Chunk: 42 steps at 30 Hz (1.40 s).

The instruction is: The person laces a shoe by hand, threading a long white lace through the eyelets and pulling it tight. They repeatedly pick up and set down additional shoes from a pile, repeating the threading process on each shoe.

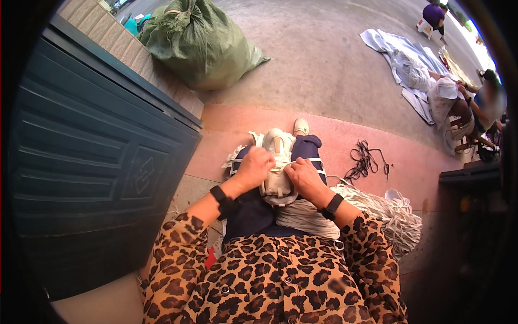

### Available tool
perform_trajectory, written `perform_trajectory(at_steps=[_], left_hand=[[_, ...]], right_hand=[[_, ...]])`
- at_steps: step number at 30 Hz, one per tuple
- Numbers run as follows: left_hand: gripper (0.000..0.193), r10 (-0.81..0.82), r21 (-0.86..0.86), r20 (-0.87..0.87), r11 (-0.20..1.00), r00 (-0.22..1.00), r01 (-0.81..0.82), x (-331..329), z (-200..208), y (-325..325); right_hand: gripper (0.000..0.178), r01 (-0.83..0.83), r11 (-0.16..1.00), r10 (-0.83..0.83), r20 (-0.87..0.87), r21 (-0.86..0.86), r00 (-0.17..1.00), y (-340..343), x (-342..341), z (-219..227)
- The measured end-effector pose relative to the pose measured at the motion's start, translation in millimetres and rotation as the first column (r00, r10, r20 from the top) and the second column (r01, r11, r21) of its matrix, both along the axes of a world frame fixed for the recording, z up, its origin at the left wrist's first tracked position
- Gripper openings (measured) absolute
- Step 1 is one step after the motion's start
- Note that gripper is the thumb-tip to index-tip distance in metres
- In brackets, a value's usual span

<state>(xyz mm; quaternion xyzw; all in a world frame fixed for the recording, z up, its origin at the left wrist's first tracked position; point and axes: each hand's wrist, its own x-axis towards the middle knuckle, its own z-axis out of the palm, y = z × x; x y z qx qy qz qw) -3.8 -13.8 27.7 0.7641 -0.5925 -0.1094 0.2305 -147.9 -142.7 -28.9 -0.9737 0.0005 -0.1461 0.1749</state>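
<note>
A cream sneaker [278, 141] rests on my lap, its toe pointing away from me and its heel towards me. My left hand [254, 168] is closed in a pinch at the left side of the shoe's opening, slightly blurred, on a pale shoelace [280, 162]. From the right side, my right hand [306, 177] pinches the lace between thumb and forefinger. The lace crosses the shoe's tongue between the two hands. My fingers partly cover the lacing, so the eyelets are hard to make out.
A big bundle of off-white laces [396, 218] lies by my right thigh. Tangled black cords [366, 160] are on the pink floor. A dark door [102, 162] stands at left, a stuffed green sack [208, 51] beyond it. Another person [485, 105] sits at far right beside pale cloths [402, 54].
</note>
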Motion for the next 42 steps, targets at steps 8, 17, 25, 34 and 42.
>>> perform_trajectory(at_steps=[8, 17, 25, 34, 42], left_hand=[[0.012, 0.097, 0.013, -0.783, 0.99, 0.614, -0.139, 9.6, 22.2, -4.2], [0.012, 0.111, 0.11, -0.221, 0.99, 0.969, -0.088, -8.2, -19.4, 5.6], [0.011, -0.034, 0.396, 0.174, 0.918, 0.984, -0.038, -16.7, -4.8, -17.0], [0.013, -0.078, 0.552, 0.119, 0.834, 0.99, 0.0, -17.6, 3.0, -38.4], [0.015, 0.312, 0.621, -0.368, 0.784, 0.876, -0.019, 1.6, -18.8, -31.4]], right_hand=[[0.01, 0.026, 0.997, -0.035, -0.13, -0.068, 0.991, -5.2, 5.0, 7.3], [0.015, -0.073, 0.236, -0.599, 0.204, 0.969, 0.775, -42.0, 13.3, 114.5], [0.029, 0.34, 0.539, -0.403, -0.119, 0.771, 0.907, -8.4, 5.0, 30.4], [0.028, 0.292, 0.601, -0.223, -0.195, 0.744, 0.955, 9.3, -1.1, 1.5], [0.028, 0.395, 0.644, -0.257, -0.301, 0.655, 0.918, 13.6, -3.7, 6.9]])
